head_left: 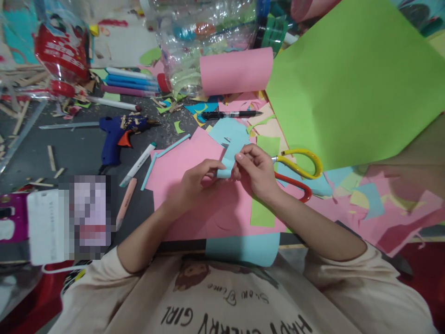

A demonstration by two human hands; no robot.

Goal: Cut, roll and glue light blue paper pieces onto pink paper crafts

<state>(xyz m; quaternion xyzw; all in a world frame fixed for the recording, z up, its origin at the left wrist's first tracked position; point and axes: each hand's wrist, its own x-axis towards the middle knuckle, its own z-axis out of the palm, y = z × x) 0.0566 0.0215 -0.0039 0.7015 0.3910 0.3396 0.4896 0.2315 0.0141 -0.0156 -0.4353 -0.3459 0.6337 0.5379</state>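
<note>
A small strip of light blue paper (pixel 231 157) is held between my two hands, its lower end curled over. My left hand (pixel 202 178) pinches the curled end from the left. Thumb and fingers of my right hand (pixel 256 168) grip the strip's right edge. Under the hands lies a sheet of pink paper (pixel 194 208). Scissors with one yellow and one red handle (pixel 302 162) rest to the right, their middle hidden behind my right hand. Two thin blue paper rolls (pixel 173 146) lie at the pink sheet's left edge.
A blue glue gun (pixel 113 139), a white marker (pixel 138 164) and a pink marker (pixel 126 203) lie left. Behind are a black pen (pixel 231 114), a pink paper tube (pixel 237 71) and plastic bottles (pixel 208 23). A large green sheet (pixel 358 88) and paper scraps (pixel 371 199) cover the right.
</note>
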